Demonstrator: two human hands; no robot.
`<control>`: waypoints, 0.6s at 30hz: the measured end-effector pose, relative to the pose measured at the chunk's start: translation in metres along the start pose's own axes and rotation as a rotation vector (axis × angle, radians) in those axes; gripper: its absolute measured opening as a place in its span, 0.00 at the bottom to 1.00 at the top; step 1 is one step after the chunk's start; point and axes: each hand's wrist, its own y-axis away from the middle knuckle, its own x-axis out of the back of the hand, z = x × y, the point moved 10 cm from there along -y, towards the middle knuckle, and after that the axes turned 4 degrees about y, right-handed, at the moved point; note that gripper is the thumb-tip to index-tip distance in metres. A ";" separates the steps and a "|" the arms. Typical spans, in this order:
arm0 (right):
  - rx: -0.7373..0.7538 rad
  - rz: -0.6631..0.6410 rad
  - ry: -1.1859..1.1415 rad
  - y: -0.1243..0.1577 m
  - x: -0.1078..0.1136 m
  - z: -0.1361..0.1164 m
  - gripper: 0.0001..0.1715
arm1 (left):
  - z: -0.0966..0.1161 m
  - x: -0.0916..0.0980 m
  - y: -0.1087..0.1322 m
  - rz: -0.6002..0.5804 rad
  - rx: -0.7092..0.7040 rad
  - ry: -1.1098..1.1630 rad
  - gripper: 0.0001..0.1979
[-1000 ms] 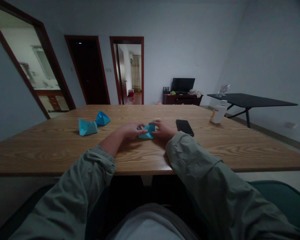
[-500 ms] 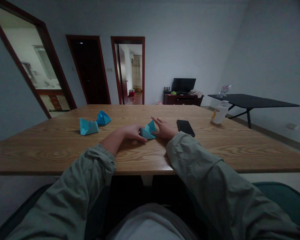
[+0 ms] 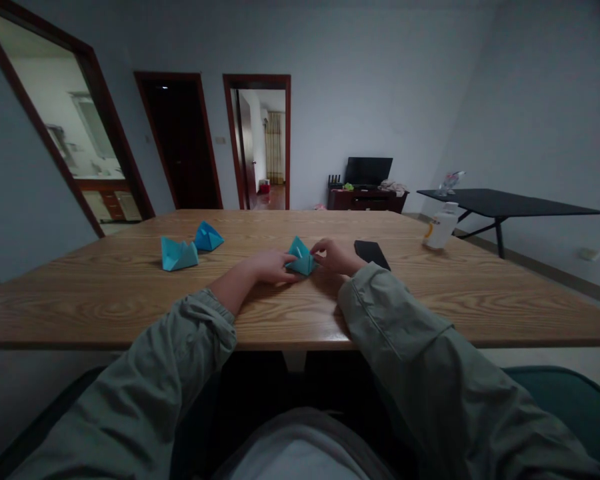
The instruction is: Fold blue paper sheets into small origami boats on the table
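A light blue folded paper boat (image 3: 301, 260) stands on the wooden table between my two hands. My left hand (image 3: 270, 267) holds its left side, with the thumb low along the front and the fingers behind it. At the boat's right end, my right hand (image 3: 335, 257) has its thumb and forefinger pinched together on the paper's edge. Off to the left sit two more folded papers: a light blue boat (image 3: 179, 256) and, just behind it, a darker blue one (image 3: 209, 237).
A flat black rectangular object (image 3: 372, 252) lies right of my right hand. Farther right stands a whitish bottle (image 3: 440, 228). Beyond the wooden table (image 3: 290, 320) are a black table (image 3: 510, 201) and a low cabinet (image 3: 365, 199) bearing a screen.
The paper boat has turned a little, so its peak now points more to the left. My right hand's fingers, spread before, have drawn into a pinch at its right end.
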 end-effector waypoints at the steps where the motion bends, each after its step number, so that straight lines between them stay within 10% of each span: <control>1: 0.006 -0.063 -0.020 0.001 -0.008 0.000 0.12 | 0.001 -0.001 0.000 -0.005 -0.008 -0.046 0.24; 18: 0.018 -0.243 -0.294 0.005 -0.035 0.001 0.13 | 0.007 -0.002 -0.001 0.010 0.013 -0.185 0.34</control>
